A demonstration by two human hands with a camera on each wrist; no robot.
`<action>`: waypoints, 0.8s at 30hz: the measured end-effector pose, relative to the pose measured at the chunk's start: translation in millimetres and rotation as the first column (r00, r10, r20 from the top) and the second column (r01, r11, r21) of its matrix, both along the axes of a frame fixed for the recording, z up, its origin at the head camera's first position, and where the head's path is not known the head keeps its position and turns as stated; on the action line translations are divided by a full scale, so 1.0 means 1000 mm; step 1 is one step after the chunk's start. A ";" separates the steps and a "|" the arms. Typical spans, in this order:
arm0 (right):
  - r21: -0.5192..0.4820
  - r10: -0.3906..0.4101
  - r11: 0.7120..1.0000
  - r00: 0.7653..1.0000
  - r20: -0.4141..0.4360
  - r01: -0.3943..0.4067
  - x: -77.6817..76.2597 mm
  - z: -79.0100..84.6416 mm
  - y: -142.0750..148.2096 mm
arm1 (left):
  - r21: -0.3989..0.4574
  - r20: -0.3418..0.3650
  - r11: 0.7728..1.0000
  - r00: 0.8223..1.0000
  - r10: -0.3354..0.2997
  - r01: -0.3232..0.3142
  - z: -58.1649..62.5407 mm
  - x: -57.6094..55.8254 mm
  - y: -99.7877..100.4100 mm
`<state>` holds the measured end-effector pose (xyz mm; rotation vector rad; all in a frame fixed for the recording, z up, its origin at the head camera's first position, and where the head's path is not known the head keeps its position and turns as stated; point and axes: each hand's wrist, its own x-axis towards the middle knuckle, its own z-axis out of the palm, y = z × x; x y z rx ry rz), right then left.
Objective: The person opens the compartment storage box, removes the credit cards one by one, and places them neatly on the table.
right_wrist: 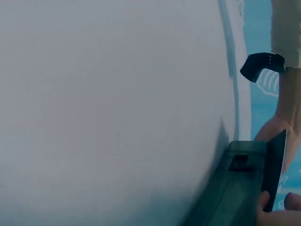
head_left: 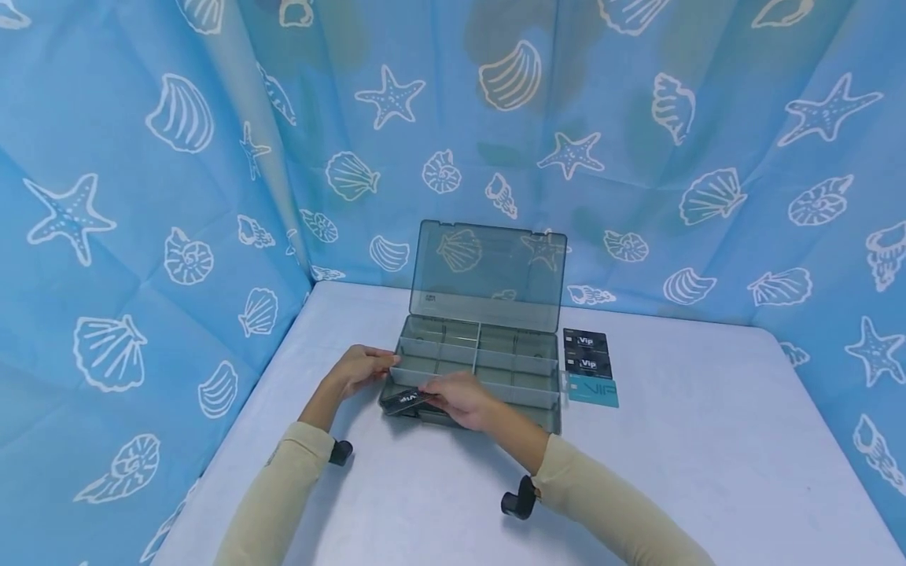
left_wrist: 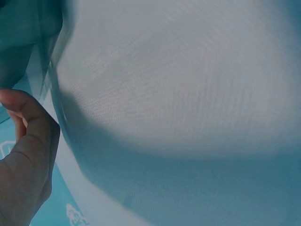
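Note:
A smoky grey clear plastic compartment box lies on the table in the head view, its lid raised at the back. My left hand grips the box's left side, thumb near the rim; in the left wrist view the left hand shows at the left edge. Between the thumb and fingers of my right hand is a black card marked "Vip", tilted over the box's front left corner. The right wrist view shows that card edge-on beside the front wall; most of the right hand is out of frame.
Right of the box lie two black "Vip" cards in a column, with a teal card nearest the front. A white cloth covers the table. Blue curtains with shell prints stand behind and at both sides.

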<state>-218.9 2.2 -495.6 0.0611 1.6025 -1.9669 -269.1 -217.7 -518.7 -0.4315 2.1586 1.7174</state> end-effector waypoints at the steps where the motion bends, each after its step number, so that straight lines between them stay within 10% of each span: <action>1: 0.014 -0.001 1.000 1.000 -0.025 0.001 0.001 -0.001 0.000 | -0.003 0.000 1.000 1.000 0.002 -0.002 0.000 0.000 0.000; 13: -0.122 -0.203 0.972 0.979 -0.019 0.199 -0.005 0.015 0.022 | 0.027 -0.015 1.000 1.000 0.007 -0.006 -0.001 0.001 0.000; 24: -0.405 -0.299 0.813 0.897 0.325 0.418 -0.031 0.030 0.078 | 0.025 -0.013 1.000 1.000 -0.008 0.009 0.003 0.003 -0.001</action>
